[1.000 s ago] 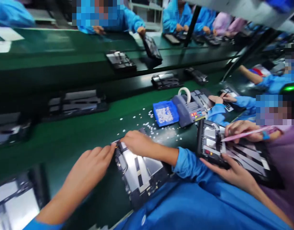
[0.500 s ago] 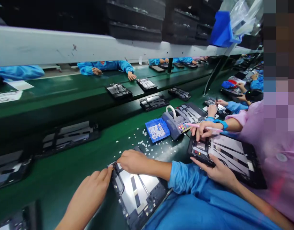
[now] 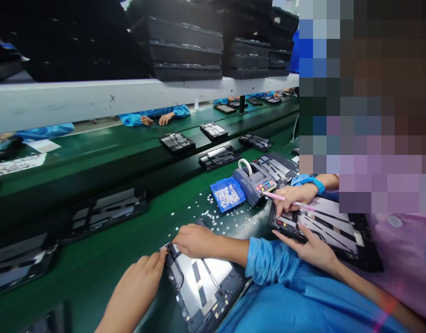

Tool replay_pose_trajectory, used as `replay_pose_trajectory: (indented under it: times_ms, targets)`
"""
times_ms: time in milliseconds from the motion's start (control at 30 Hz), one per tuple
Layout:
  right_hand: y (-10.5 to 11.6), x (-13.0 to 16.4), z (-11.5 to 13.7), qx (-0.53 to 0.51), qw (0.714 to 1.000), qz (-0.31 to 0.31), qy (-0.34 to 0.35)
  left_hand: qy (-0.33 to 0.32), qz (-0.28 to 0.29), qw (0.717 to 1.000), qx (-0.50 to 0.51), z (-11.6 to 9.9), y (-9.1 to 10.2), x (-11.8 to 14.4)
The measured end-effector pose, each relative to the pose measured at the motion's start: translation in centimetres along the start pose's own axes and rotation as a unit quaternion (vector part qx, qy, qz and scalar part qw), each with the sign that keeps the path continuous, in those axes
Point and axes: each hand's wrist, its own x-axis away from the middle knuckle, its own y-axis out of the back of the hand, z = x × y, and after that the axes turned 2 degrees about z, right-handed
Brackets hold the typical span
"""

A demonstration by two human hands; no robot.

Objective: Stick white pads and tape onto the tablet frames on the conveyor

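An opened tablet [image 3: 213,273] with bare metal plates and dark circuit parts lies tilted in front of me, its far left corner between my hands. My left hand [image 3: 138,284] has its fingers pressed together, and their tips grip that corner. Curled over the same end of the tablet, my right hand [image 3: 195,240] has its fingertips pinched close to the left ones. Whatever small part lies under the right fingertips is hidden. Small white pieces [image 3: 213,215] are scattered on the green bench just beyond my right hand.
A blue tray [image 3: 228,193] of white pieces stands beside a grey device [image 3: 254,185] with coloured buttons. At right, a co-worker's hands [image 3: 313,249] hold another tablet [image 3: 334,222] and a pink pen. More tablets [image 3: 109,210] lie along the line. A white shelf beam [image 3: 95,101] crosses above.
The view has shifted slightly, and more of the shelf shows. My hands stay at the tablet's corner. Across the line, a co-worker's hand has drawn back from a tablet toward the other hand.
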Motion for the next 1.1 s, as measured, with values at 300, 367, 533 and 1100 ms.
replay_pose_trajectory:
  times_ms: [300, 367, 533, 1100]
  targets:
    - [8.9, 19.4, -4.3, 0.066, 0.995, -0.073, 0.000, -0.006, 0.026, 1.000, -0.001, -0.1, 1.1, -0.1]
    - [9.0, 21.2, -5.3, 0.126, 0.984, -0.121, 0.020, -0.005, 0.029, 1.000, -0.003, -0.2, 1.3, -0.1]
    - [8.6, 22.1, -6.3, 0.247, 0.961, -0.116, 0.039, -0.002, 0.034, 0.999, -0.004, -0.3, 1.5, -0.2]
    - [7.9, 23.1, -7.3, 0.175, 0.976, -0.133, 0.003, 0.006, 0.024, 1.000, 0.011, -0.3, 1.5, -0.1]
